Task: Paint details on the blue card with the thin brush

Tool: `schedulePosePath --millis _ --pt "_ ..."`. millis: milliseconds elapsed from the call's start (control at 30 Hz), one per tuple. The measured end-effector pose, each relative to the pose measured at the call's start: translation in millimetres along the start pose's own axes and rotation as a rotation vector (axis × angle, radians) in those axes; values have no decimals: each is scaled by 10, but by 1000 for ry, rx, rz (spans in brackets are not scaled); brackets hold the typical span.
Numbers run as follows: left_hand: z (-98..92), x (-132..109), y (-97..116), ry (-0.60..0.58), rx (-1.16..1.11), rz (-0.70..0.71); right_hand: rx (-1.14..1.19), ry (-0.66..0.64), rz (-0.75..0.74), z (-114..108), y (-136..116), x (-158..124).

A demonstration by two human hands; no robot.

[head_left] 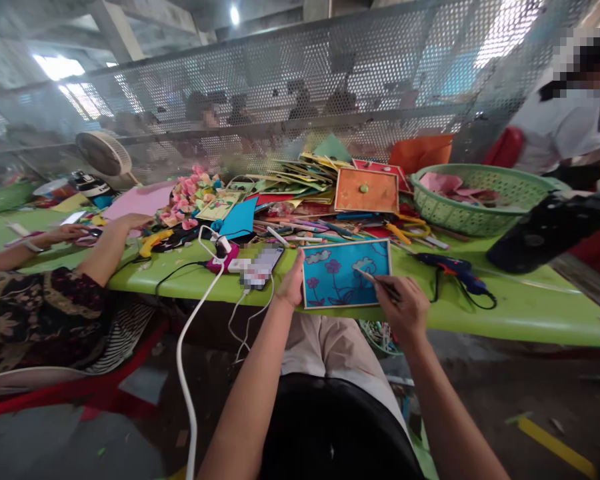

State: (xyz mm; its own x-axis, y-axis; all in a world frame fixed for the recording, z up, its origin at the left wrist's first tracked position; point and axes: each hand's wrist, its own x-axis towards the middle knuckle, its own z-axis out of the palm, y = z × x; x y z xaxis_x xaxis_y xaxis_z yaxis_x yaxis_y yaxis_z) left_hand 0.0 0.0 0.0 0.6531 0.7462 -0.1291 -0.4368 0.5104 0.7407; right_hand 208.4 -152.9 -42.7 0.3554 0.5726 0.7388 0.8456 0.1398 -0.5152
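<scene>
A blue framed picture [347, 275] with drawn flowers and clouds leans at the table's near edge, above my lap. My left hand [293, 280] grips its left side, thumb along the light frame. In my right hand [405, 303] is a slim pen [367, 275], pinched between the fingers. Its tip meets the picture near the whitish cloud on the right; whether it touches the surface I cannot tell. A phone [263, 267] with a lit screen lies to the left of my left hand. Right of the picture rests a blue glue gun [453, 270].
Behind the picture are scattered pens [315, 230], a stack of cards [300, 177] and an orange framed panel [366, 190]. A green basket [480, 217] and a dark bottle [535, 233] stand right. A white cable [185, 360] hangs from the power strip [223, 260]. Another person's arms [105, 247] are at left.
</scene>
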Motion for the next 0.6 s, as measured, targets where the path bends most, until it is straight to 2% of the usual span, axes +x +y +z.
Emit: schedulePosePath --millis 200,400,600 --pt "5 -4 -1 -20 36 16 7 -7 -22 1 -3 -9" --pt "-4 5 -14 -47 14 9 -49 116 51 12 -21 -8" --pt "-40 15 -28 -17 3 -1 -21 81 -14 9 -15 -20"
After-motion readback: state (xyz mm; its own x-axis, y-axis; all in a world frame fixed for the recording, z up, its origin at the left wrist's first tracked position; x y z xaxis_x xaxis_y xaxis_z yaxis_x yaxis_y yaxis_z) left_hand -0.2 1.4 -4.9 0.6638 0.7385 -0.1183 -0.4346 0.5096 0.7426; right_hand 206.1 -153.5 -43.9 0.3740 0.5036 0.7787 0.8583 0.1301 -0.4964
